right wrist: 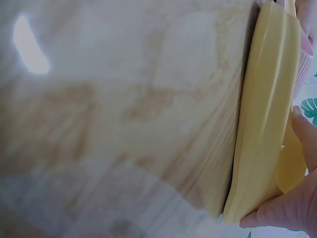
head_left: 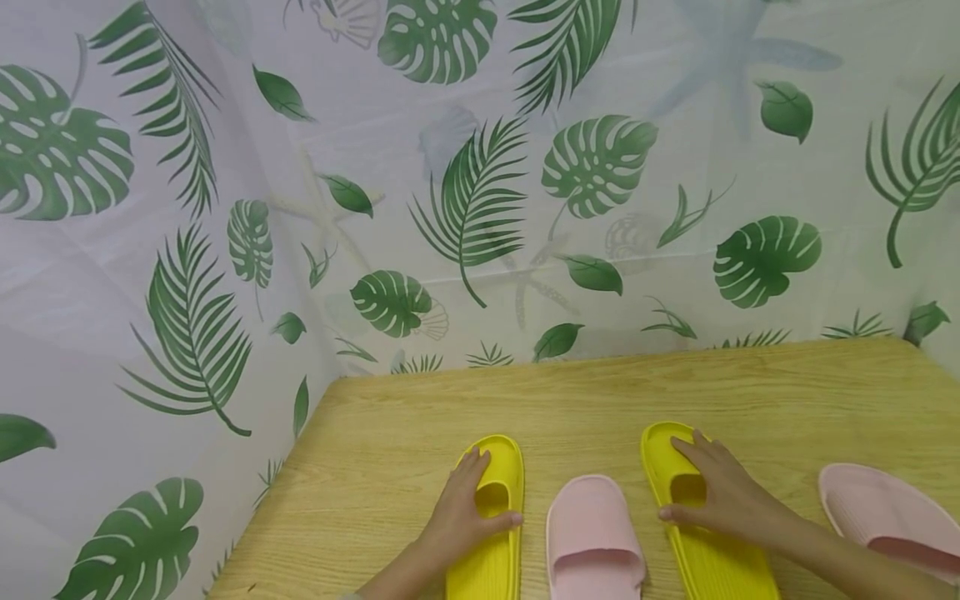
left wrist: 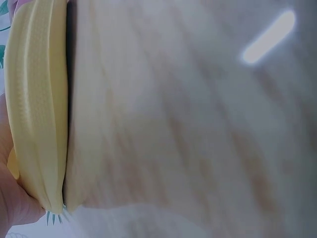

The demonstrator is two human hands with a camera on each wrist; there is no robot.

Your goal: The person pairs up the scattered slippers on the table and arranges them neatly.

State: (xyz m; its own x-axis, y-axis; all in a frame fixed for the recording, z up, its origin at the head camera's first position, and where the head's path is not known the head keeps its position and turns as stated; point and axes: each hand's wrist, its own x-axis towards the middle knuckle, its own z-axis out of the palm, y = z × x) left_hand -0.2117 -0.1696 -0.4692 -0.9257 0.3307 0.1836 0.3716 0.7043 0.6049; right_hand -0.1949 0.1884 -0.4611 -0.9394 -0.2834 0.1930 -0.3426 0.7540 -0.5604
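Two yellow slippers lie toes-away on the wooden tabletop. My left hand (head_left: 462, 506) holds the left yellow slipper (head_left: 504, 458), its fingers on the toe strap and its thumb across the foot opening to the right edge. Over the right yellow slipper (head_left: 663, 446) is my right hand (head_left: 723, 492), gripping with fingers at the toe strap and the thumb at the left edge. In the right wrist view a fingertip reaches the toe end of the yellow slipper (right wrist: 265, 114). The left wrist view shows the side of the other yellow slipper (left wrist: 37, 104), close along the tabletop.
A pink slipper (head_left: 592, 517) lies between the two yellow ones. Another pink slipper (head_left: 877, 500) sits angled at the far right, beyond my right forearm. Behind the wood-grain tabletop (head_left: 390, 433) hangs a white leaf-print cloth (head_left: 480, 342), which also covers the left side.
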